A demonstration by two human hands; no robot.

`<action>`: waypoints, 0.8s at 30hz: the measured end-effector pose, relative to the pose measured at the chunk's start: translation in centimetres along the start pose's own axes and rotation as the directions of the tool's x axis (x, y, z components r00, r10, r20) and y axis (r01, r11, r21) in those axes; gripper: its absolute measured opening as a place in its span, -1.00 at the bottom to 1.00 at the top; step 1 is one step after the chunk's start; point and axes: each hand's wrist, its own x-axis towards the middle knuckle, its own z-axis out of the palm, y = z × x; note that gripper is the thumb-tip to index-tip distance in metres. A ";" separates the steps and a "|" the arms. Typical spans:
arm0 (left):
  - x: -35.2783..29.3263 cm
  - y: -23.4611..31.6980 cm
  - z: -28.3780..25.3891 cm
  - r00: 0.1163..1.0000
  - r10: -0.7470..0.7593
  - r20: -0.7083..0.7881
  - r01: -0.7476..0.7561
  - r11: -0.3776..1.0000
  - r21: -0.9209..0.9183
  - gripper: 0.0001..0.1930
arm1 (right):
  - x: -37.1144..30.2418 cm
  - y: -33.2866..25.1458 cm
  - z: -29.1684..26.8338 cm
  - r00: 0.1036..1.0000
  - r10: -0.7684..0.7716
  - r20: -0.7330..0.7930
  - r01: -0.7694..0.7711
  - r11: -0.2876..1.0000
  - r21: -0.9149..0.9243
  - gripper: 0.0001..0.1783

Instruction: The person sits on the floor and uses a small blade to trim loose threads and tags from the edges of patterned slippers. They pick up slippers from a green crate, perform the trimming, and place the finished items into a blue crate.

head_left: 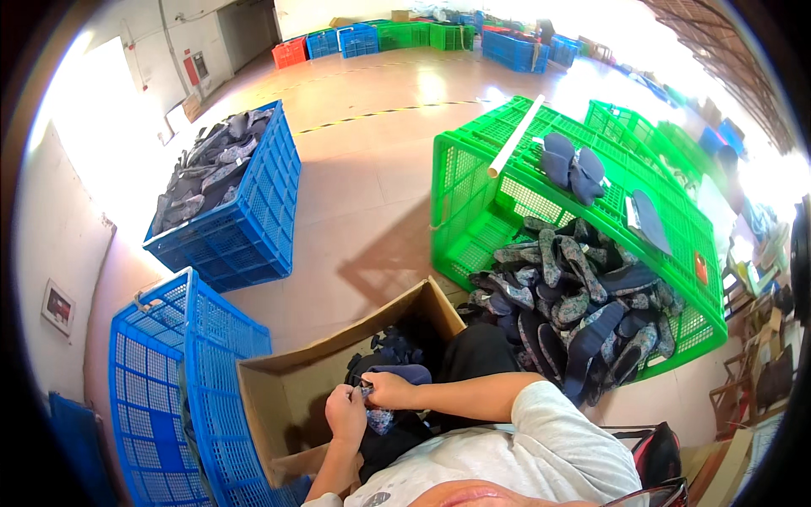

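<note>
Both hands meet above an open cardboard box (279, 380) at my lap. My left hand (345, 414) is closed with its fingertips on the edge of a navy slipper (407, 373) with a speckled blue-grey part. My right hand (390, 391) pinches the same piece right beside it, covering much of it. Inside the box, past my hands, lie small dark pieces (395, 345) too bunched up to tell apart. To my right, a big pile of navy and grey-speckled slippers (574, 313) spills out of a green crate (473, 194) tipped on its side.
On the green crate lie a pair of navy slippers (574, 169), a flat navy sole-shaped piece (649, 221) and a pale tube (517, 135). A blue crate (245, 228) full of similar pieces stands ahead left; another blue crate (224, 372) adjoins the box. More crates (405, 35) line the back.
</note>
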 end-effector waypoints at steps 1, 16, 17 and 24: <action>0.1 -0.1 -0.2 1.000 0.021 0.007 -0.022 0.999 0.041 -0.88 | 0.2 0.1 0.4 0.998 -0.033 -0.046 0.033 0.999 0.017 -0.73; -5.2 -2.2 2.3 0.854 -0.363 0.373 0.485 0.294 -0.824 -0.79 | 2.5 2.8 -1.5 0.832 0.453 0.320 -0.543 0.544 0.640 -0.80; -5.7 -1.8 2.3 0.854 -0.378 0.358 0.474 0.279 -0.835 -0.77 | 2.6 2.9 -1.4 0.830 0.458 0.319 -0.545 0.542 0.639 -0.82; -6.6 -1.8 3.1 0.883 -0.389 0.263 0.394 0.309 -0.865 -0.73 | 2.0 3.0 -0.8 0.876 0.436 0.205 -0.451 0.590 0.670 -0.81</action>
